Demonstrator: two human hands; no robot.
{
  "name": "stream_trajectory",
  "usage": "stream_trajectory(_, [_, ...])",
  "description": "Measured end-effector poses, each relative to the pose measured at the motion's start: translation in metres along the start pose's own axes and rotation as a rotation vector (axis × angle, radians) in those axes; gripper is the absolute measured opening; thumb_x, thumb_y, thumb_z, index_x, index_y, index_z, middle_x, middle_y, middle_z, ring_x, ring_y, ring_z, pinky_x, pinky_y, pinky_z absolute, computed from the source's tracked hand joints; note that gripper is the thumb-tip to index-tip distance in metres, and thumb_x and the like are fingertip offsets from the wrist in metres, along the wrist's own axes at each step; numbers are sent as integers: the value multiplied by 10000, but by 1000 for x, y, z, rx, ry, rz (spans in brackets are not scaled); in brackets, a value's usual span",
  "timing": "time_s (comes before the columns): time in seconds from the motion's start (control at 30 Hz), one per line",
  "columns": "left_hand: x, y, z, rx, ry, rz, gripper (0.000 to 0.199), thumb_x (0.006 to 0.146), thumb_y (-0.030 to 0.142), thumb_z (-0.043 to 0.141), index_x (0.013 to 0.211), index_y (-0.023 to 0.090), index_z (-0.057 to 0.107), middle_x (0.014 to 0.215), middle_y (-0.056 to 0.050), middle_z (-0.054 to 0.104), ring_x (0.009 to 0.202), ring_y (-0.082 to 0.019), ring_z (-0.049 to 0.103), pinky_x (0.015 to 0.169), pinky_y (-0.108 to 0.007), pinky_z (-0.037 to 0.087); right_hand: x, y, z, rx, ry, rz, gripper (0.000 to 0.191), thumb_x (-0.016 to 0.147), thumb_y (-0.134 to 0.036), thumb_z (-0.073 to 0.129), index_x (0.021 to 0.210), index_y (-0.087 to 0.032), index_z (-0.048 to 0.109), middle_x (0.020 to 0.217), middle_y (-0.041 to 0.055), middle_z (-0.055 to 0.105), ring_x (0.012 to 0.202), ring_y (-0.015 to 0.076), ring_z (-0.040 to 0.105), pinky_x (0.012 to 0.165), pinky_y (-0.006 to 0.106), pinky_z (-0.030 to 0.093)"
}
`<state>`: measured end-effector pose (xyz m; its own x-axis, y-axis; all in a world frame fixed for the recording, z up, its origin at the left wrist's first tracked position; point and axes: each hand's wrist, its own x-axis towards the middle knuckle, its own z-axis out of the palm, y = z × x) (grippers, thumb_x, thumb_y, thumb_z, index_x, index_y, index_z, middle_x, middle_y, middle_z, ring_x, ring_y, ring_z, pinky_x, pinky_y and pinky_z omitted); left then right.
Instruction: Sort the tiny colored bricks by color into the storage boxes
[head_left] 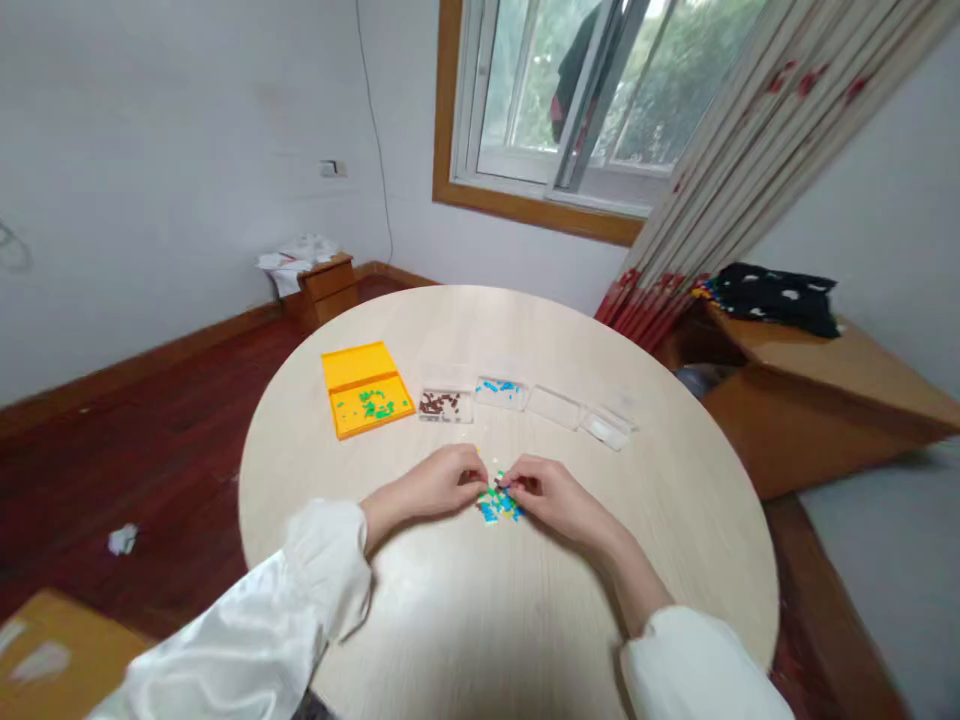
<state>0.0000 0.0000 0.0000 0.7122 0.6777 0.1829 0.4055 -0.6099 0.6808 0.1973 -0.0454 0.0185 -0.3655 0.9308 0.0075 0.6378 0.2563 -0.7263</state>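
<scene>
A small heap of tiny blue, green and yellow pieces [491,510] lies on the round table [480,620]. At its left edge is my left hand [454,478], thumb and fingers pinched together. My right hand [551,493] is closed in a pinch at the heap's right side, with a dark brown bit close to its fingertips. What either pinch holds is too small to make out. Beyond the hands, an open yellow box [352,368] contains green pieces [377,403]. Beside it are transparent boxes, one with brown pieces [439,403] and another with blue pieces [499,387].
Two more transparent boxes, a wider one [553,407] and a smaller one [604,430], continue the row to the right. A cardboard box [832,400] with black cloth [780,297] on it stands right of the table. Behind hangs a curtain [720,170] by the window.
</scene>
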Motion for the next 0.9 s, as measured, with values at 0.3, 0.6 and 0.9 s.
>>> stream_trajectory(0.3, [0, 0, 1, -36, -34, 33, 62, 754, 163, 607, 769, 135, 660, 717, -15, 592, 684, -116, 512, 639, -210, 380, 0, 3, -2, -32, 6, -7, 216, 755, -56, 530, 817, -166, 705, 773, 37, 661, 724, 131, 573, 673, 236, 423])
stream_trajectory(0.6, [1, -1, 1, -3, 37, -43, 111, 783, 154, 547, 746, 131, 648, 684, -16, 584, 630, -112, 498, 607, -211, 366, -1, -4, -1, -98, 37, 25, 176, 750, -67, 546, 777, -155, 696, 767, 44, 674, 690, 127, 579, 647, 224, 421])
stream_trajectory(0.9, [2, -1, 3, -22, 102, -50, 126, 781, 158, 539, 773, 141, 664, 704, -17, 609, 656, -117, 519, 634, -220, 384, -2, -3, -7, -129, 95, 55, 195, 740, -71, 498, 716, -144, 677, 684, 41, 665, 626, 127, 572, 604, 223, 415])
